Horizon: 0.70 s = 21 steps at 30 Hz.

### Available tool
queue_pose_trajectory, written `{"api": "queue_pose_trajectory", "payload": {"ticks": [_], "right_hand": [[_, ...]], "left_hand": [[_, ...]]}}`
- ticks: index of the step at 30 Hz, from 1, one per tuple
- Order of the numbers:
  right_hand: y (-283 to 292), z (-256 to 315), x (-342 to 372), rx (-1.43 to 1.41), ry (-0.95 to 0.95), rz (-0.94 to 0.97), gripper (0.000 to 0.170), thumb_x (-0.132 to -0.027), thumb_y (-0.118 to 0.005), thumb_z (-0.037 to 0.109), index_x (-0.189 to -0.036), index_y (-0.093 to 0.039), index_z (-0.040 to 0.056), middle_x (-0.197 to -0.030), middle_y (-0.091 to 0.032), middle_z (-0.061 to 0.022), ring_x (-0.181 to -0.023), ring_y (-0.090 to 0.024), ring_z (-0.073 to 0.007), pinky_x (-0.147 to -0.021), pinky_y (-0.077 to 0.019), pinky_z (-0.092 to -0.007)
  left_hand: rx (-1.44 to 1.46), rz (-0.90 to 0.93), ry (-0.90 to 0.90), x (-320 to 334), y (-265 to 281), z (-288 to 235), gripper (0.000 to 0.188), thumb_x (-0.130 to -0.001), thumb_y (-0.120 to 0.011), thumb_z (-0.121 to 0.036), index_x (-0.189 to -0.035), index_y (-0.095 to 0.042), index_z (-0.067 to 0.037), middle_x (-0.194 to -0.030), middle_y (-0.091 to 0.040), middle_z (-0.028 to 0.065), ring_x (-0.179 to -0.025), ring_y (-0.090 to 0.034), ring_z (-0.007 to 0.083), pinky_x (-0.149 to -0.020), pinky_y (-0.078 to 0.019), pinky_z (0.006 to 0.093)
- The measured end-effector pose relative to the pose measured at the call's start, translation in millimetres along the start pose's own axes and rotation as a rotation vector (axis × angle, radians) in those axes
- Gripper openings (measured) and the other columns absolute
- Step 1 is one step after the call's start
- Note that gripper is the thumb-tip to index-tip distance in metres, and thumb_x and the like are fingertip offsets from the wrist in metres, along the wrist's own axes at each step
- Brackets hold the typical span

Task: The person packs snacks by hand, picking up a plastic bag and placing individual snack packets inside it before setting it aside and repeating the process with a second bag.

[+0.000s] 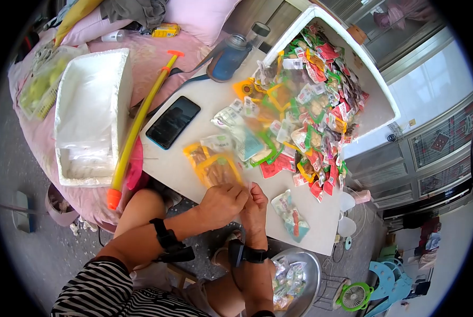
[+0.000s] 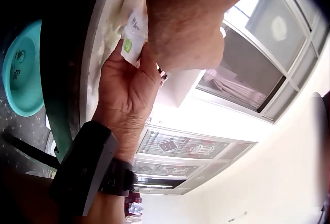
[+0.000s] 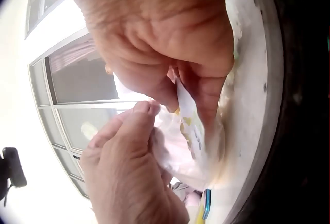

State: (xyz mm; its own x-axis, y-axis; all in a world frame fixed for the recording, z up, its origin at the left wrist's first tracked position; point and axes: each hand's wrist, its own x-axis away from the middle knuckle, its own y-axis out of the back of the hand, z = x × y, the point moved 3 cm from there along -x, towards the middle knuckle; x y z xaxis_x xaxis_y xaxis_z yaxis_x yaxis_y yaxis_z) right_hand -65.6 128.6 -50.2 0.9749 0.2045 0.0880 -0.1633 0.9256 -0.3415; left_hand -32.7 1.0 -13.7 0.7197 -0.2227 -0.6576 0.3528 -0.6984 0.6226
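Observation:
Both hands meet at the table's near edge in the head view. My left hand pinches the edge of a clear packet with orange-brown contents, and my right hand grips the same edge beside it. In the right wrist view, a white printed flap lies between the fingers of my right hand, while my left hand holds the plastic close by. The left wrist view shows my right hand on a white corner with a green mark; the left hand covers part of it.
A white foam box spills many colourful packets across the table. One packet lies at the right, a phone and blue bottle at the left. Below stands a metal basin of packets.

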Motion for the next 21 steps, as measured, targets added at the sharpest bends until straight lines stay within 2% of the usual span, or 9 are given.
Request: {"api": "queue_pose_trajectory", "payload": {"ticks": [2, 5, 8, 9, 12, 15, 18, 21], "right_hand": [[-14, 5, 5, -0.133, -0.093, -0.030, 0.021, -0.090, -0.057, 0.000, -0.111, -0.061, -0.0008, -0.095, -0.064, -0.0044, -0.081, -0.059, -0.0092, -0.076, -0.0483, -0.0231], [6, 10, 9, -0.262, -0.163, 0.083, 0.028, -0.089, -0.059, -0.001, -0.117, -0.058, -0.0016, -0.095, -0.064, -0.0065, -0.080, -0.061, -0.0111, -0.074, -0.0514, -0.0250], [8, 15, 15, 0.064, -0.217, -0.028, 0.026, -0.088, -0.061, 0.001, -0.114, -0.059, -0.0023, -0.090, -0.064, -0.0066, -0.076, -0.061, -0.0115, -0.071, -0.0524, -0.0247], [5, 20, 18, 0.258, -0.245, -0.051, 0.022, -0.088, -0.061, 0.002, -0.110, -0.061, -0.0027, -0.086, -0.064, -0.0062, -0.075, -0.061, -0.0113, -0.071, -0.0529, -0.0242], [20, 11, 18, 0.369, -0.346, -0.010, 0.020, -0.088, -0.060, 0.003, -0.107, -0.062, -0.0028, -0.087, -0.066, -0.0065, -0.078, -0.063, -0.0122, -0.075, -0.0532, -0.0252], [6, -9, 7, 0.026, -0.048, 0.038, 0.019, -0.088, -0.057, 0.003, -0.105, -0.062, -0.0031, -0.092, -0.067, -0.0072, -0.082, -0.064, -0.0130, -0.076, -0.0525, -0.0254], [-9, -20, 1, -0.100, -0.052, -0.050, 0.020, -0.087, -0.055, 0.000, -0.105, -0.063, -0.0032, -0.095, -0.067, -0.0075, -0.081, -0.064, -0.0135, -0.076, -0.0510, -0.0252], [-21, -1, 4, -0.064, -0.122, -0.007, 0.019, -0.089, -0.053, 0.001, -0.105, -0.063, -0.0031, -0.094, -0.067, -0.0067, -0.079, -0.063, -0.0112, -0.068, -0.0514, -0.0232]], "left_hand": [[0.018, 0.028, 0.056, -2, 3, 4, 0.035, -0.065, -0.063, -0.004, -0.100, -0.058, 0.002, -0.081, -0.062, 0.0117, -0.070, -0.063, 0.0272, -0.056, -0.0496, 0.0369], [0.030, 0.042, 0.099, -4, 6, 10, 0.035, -0.065, -0.064, -0.006, -0.098, -0.058, 0.001, -0.078, -0.062, 0.0111, -0.070, -0.063, 0.0275, -0.056, -0.0495, 0.0377], [0.042, 0.054, 0.114, -2, 5, 12, 0.033, -0.064, -0.065, -0.008, -0.095, -0.058, 0.001, -0.075, -0.061, 0.0106, -0.069, -0.063, 0.0274, -0.056, -0.0494, 0.0380], [0.046, 0.059, 0.115, -2, 5, 13, 0.033, -0.064, -0.065, -0.009, -0.094, -0.058, 0.000, -0.075, -0.061, 0.0105, -0.069, -0.063, 0.0274, -0.056, -0.0494, 0.0381], [0.046, 0.089, 0.084, -1, 3, 11, 0.032, -0.063, -0.066, -0.011, -0.092, -0.058, 0.000, -0.075, -0.061, 0.0105, -0.069, -0.064, 0.0271, -0.056, -0.0500, 0.0375], [0.048, 0.067, 0.026, 1, 0, 4, 0.032, -0.063, -0.067, -0.012, -0.091, -0.059, -0.001, -0.076, -0.062, 0.0105, -0.070, -0.064, 0.0264, -0.056, -0.0506, 0.0377], [-0.001, 0.025, 0.000, 3, -4, 1, 0.034, -0.063, -0.067, -0.014, -0.093, -0.059, 0.000, -0.077, -0.062, 0.0101, -0.070, -0.064, 0.0257, -0.056, -0.0510, 0.0373], [0.054, -0.015, -0.016, 1, 2, 5, 0.034, -0.065, -0.067, -0.014, -0.094, -0.058, 0.000, -0.076, -0.061, 0.0098, -0.068, -0.064, 0.0255, -0.054, -0.0503, 0.0370]]}}
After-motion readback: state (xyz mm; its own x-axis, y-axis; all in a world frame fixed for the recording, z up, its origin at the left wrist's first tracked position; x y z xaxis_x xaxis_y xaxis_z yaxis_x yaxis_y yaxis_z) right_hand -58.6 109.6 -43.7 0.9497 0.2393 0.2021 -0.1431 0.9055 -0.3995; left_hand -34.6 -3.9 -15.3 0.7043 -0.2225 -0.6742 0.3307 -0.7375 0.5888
